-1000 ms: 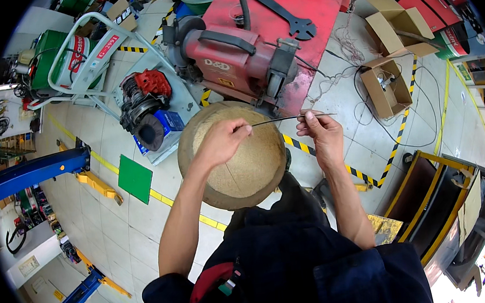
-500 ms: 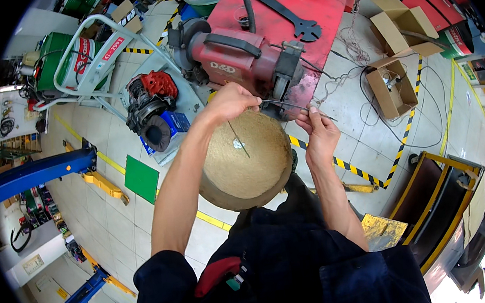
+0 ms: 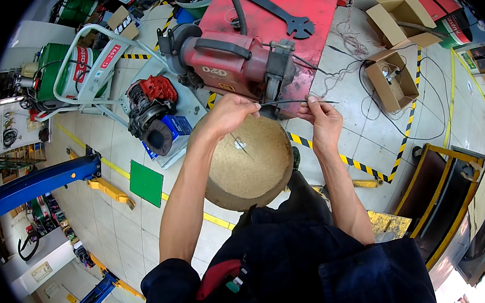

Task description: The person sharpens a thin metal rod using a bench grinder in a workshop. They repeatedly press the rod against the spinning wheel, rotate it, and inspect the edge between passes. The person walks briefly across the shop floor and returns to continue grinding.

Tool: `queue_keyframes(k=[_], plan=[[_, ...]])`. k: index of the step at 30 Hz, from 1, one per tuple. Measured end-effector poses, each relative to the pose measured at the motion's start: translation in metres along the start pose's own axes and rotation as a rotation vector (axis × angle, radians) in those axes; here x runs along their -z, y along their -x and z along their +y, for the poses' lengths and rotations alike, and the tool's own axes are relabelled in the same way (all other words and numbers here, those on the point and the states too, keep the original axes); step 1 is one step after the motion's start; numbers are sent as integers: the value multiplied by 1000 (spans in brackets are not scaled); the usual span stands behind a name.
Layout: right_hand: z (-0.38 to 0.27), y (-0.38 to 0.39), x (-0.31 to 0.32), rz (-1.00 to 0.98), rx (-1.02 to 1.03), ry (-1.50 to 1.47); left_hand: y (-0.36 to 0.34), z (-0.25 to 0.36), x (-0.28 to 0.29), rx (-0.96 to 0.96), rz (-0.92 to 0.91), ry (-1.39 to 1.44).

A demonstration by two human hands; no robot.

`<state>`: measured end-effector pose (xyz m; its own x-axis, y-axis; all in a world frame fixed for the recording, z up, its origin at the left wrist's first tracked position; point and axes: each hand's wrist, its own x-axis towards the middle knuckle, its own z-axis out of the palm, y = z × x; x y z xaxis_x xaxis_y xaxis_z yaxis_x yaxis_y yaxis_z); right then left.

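Observation:
A thin dark rod (image 3: 284, 102) stretches nearly level between my two hands. My left hand (image 3: 232, 115) pinches its left end, and the fingertips of my right hand (image 3: 322, 121) close on it near the other end, a short tip sticking out. Just beyond the rod is the grinding wheel of a red bench grinder (image 3: 220, 67); I cannot tell whether the rod touches it. Below my hands stands a round drum (image 3: 251, 177) with a tan top. Another thin dark strip (image 3: 243, 147) shows over that top, partly behind my left hand; whether it is held is unclear.
The grinder sits on a red table (image 3: 322, 3) with a flat dark wrench-like tool (image 3: 276, 11). Left of it, a metal trolley (image 3: 191, 101) carries a red-and-black machine part (image 3: 152, 96). Cardboard boxes (image 3: 394, 84) and loose cables lie right. A blue lift arm (image 3: 41, 178) reaches in from the left.
The rod has gone from sloping down to the right to nearly level. My right hand has shifted slightly up and right. The whole view has moved a little.

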<state>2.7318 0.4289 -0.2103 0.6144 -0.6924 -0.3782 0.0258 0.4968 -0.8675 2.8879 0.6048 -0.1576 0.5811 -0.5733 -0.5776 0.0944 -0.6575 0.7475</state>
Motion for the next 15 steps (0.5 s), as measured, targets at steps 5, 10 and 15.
queue_keyframes(k=[5, 10, 15], plan=[[0, 1, -8, -25, -33, 56, 0, -16, 4, 43, -8, 53], [3, -7, -6, -14, -33, 71, 4, 12, 14, 133, -97, 55], [0, -12, -8, -31, -21, 70, -2, 7, 17, 204, -133, 134]])
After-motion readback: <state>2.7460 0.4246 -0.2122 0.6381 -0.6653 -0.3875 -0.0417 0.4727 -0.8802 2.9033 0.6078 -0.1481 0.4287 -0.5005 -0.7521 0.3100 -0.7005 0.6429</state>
